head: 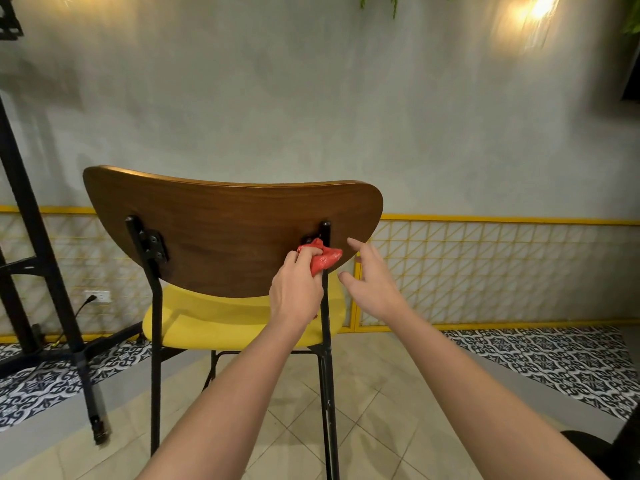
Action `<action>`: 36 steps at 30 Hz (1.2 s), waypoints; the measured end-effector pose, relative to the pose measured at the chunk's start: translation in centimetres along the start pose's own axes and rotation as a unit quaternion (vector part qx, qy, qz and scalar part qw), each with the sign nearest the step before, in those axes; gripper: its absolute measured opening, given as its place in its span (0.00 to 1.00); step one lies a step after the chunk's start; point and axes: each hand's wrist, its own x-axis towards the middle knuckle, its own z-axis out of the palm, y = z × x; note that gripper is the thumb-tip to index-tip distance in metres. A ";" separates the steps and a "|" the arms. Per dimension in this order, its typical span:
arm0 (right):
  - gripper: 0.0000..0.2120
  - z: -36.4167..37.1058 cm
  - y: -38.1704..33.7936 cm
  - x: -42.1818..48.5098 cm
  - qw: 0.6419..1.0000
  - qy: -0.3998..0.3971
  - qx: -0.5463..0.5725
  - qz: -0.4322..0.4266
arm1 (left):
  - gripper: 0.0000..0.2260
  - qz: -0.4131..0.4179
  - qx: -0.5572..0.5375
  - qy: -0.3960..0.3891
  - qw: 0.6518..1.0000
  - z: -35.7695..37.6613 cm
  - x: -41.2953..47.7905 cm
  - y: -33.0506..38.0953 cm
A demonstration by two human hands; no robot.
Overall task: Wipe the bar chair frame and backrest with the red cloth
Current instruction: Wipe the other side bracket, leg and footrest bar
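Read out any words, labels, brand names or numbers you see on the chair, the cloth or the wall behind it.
No text can be read in this view.
Wooden backrest: grain and black brackets only, no label.
Red cloth: plain, no print visible.
Wall socket: too small to show any marking.
Floor tiles: ornament, not lettering.

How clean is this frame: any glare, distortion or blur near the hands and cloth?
Head view: the wall lamp blows out at top right; wide-angle stretch lengthens the forearms and leans the black stand; the left hand, the red cloth it grips, the open right hand and the backrest are evenly lit and sharp.
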 end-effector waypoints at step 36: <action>0.18 3.7 -1.3 2.1 0.969 0.192 0.152 0.006 | 0.27 0.070 0.012 0.028 0.997 -1.3 1.0 -0.9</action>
